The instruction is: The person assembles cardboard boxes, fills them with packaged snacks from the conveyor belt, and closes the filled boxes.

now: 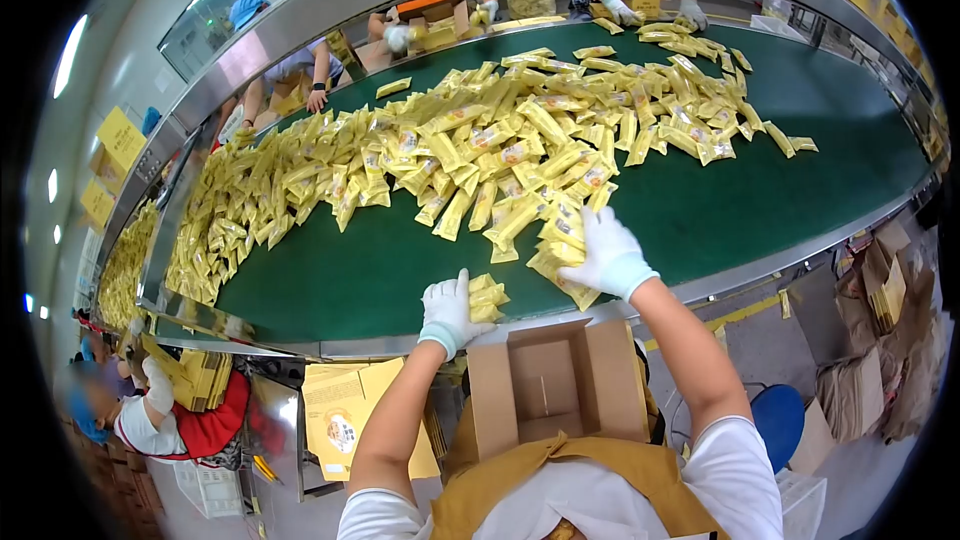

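Clearly, both hands, in white gloves, are full. The left hand sits at the near edge of the green belt, its grip closed on a small bunch of yellow packets. Farther right and a little deeper over the belt, the right hand has its grip curled over a larger bunch, right beside the front of the pile. That pile of packets spreads across the belt, thickest toward the left, with a few strays at its right end. Just below the two hands, between the forearms, stands an open box, flaps out. Flat yellow cartons lie left of it. Across the belt, co-workers' hands are among boxes and packets; at far left is a person in a red apron.
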Motion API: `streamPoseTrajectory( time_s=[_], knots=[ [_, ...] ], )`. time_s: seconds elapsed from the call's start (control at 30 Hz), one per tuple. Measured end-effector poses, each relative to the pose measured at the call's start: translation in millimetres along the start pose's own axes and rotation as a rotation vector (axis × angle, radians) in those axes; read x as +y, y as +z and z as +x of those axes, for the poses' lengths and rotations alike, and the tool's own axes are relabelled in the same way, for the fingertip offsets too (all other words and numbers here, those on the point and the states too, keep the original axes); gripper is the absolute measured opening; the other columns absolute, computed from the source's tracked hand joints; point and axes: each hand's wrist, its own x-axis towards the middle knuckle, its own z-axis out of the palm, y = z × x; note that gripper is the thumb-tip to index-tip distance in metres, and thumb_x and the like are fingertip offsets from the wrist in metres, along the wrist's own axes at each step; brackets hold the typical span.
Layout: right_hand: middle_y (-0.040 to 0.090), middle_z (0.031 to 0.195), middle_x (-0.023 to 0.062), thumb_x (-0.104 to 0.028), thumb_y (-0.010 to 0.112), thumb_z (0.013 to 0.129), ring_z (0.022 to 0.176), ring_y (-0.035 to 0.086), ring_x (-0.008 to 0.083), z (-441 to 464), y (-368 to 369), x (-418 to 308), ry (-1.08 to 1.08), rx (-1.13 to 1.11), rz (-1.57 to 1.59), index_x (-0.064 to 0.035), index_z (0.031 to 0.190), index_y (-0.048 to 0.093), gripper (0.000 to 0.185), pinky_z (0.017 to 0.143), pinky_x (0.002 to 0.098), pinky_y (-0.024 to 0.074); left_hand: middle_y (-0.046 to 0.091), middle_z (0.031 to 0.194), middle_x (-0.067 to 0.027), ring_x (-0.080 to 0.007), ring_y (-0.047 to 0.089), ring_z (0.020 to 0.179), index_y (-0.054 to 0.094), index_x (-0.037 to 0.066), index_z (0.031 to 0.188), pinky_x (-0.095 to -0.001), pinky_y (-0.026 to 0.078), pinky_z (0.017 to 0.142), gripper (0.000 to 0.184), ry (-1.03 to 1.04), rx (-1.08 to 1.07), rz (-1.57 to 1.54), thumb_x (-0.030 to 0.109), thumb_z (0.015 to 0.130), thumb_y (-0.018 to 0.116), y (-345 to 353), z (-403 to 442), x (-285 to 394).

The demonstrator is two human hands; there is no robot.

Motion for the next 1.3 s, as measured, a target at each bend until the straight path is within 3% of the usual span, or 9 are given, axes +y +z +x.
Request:
streamPoseTrajectory(
  time_s=[0.1, 0.33, 0.47, 0.6, 0.67, 0.73, 0.87, 1.07, 1.3],
  knots=[
    [0.059, 0.109, 0.0126, -0.043, 0.088, 0.064, 0.098, 0.064, 0.0275, -4.8, 0.4, 24.3, 0.035, 0.106, -0.322, -0.0027, 0.13, 0.046, 0.088, 0.083, 0.041, 0.0518, 0.053, 0.132, -0.0169, -0.0332, 0.047, 0.127, 0.03, 0.001, 0.153, -0.0459, 0.032, 0.11, 0.12, 0.013, -0.029, -0.002, 0.066, 0.066, 0.08, -1.1, 2.1, 0.0],
    [0.058, 0.116, 0.0175, -0.063, 0.078, 0.067, 0.107, 0.057, 0.0334, -9.2, 59.4, 104.6, 0.035, -0.084, -0.279, -0.003, 0.131, 0.05, 0.092, 0.088, 0.0453, 0.0472, 0.053, 0.133, -0.0184, -0.0336, 0.049, 0.125, 0.027, 0.0, 0.155, -0.0457, 0.035, 0.108, 0.122, 0.039, -0.115, 0.024, 0.069, 0.068, 0.077, -13.6, 4.2, 3.5],
    [0.061, 0.117, 0.0233, -0.067, 0.08, 0.065, 0.112, 0.061, 0.0385, -0.4, 43.0, 77.3, 0.194, 0.001, 0.048, 0.0003, 0.121, 0.058, 0.09, 0.094, 0.0442, 0.0506, 0.054, 0.131, -0.0178, -0.0322, 0.051, 0.122, 0.028, 0.0, 0.154, -0.0456, 0.038, 0.104, 0.122, 0.023, -0.122, 0.032, 0.067, 0.066, 0.079, -16.9, 6.8, 2.6],
    [0.069, 0.111, 0.0299, -0.061, 0.08, 0.067, 0.103, 0.07, 0.0351, 12.5, 40.3, 38.1, -0.001, -0.285, 0.753, 0.0073, 0.109, 0.07, 0.081, 0.092, 0.0403, 0.0528, 0.054, 0.132, -0.0196, -0.0334, 0.054, 0.12, 0.037, 0.0, 0.15, -0.0466, 0.044, 0.099, 0.115, -0.026, -0.149, -0.082, 0.064, 0.066, 0.081, -27.1, 11.7, 0.3],
    [0.07, 0.11, 0.0266, -0.063, 0.08, 0.066, 0.1, 0.07, 0.0352, 26.6, 60.0, 24.0, -0.003, -0.248, 0.435, 0.0065, 0.109, 0.07, 0.082, 0.09, 0.0388, 0.0537, 0.06, 0.125, -0.0178, -0.0262, 0.06, 0.109, 0.049, -0.002, 0.14, -0.0378, 0.049, 0.094, 0.091, -0.059, 0.071, -0.561, 0.053, 0.074, 0.082, -16.7, 27.0, -15.3],
    [0.07, 0.109, 0.0271, -0.065, 0.082, 0.062, 0.103, 0.069, 0.0352, 29.0, 49.7, -3.1, 0.017, -0.481, 0.329, 0.0045, 0.111, 0.07, 0.086, 0.093, 0.0378, 0.0523, 0.065, 0.099, -0.0016, -0.0081, 0.058, 0.085, 0.056, 0.0, 0.129, -0.0255, 0.049, 0.079, 0.06, -0.099, -0.034, -1.398, 0.036, 0.086, 0.077, -38.0, 48.0, -15.6],
    [0.064, 0.122, 0.0268, -0.074, 0.075, 0.059, 0.112, 0.062, 0.0406, 18.9, 71.2, -29.7, -0.121, -0.364, -0.068, -0.0015, 0.117, 0.069, 0.093, 0.099, 0.0409, 0.049, 0.063, 0.101, -0.0001, -0.0081, 0.056, 0.084, 0.055, 0.002, 0.128, -0.0262, 0.048, 0.076, 0.046, 0.122, -0.027, -1.668, 0.03, 0.093, 0.069, -79.2, 89.7, 3.7],
    [0.059, 0.123, 0.0208, -0.064, 0.079, 0.061, 0.114, 0.056, 0.0387, 16.2, 54.7, -3.2, -0.443, -0.425, -0.259, -0.0031, 0.119, 0.068, 0.085, 0.099, 0.0422, 0.0447, 0.072, 0.103, -0.0135, -0.0218, 0.068, 0.094, 0.065, 0.0, 0.12, -0.033, 0.052, 0.089, 0.078, 0.086, -0.276, -0.891, 0.053, 0.067, 0.087, -70.6, 158.3, 56.0],
    [0.052, 0.127, 0.0192, -0.048, 0.086, 0.059, 0.114, 0.054, 0.0388, -4.9, 42.0, 89.3, -0.385, -0.214, -0.195, -0.0044, 0.117, 0.062, 0.077, 0.1, 0.0444, 0.0445, 0.052, 0.143, -0.0222, -0.0355, 0.053, 0.129, 0.059, -0.001, 0.129, -0.0423, 0.039, 0.11, 0.105, 0.152, -0.238, -0.153, 0.075, 0.059, 0.076, -83.6, 118.0, 65.6]
  ],
)
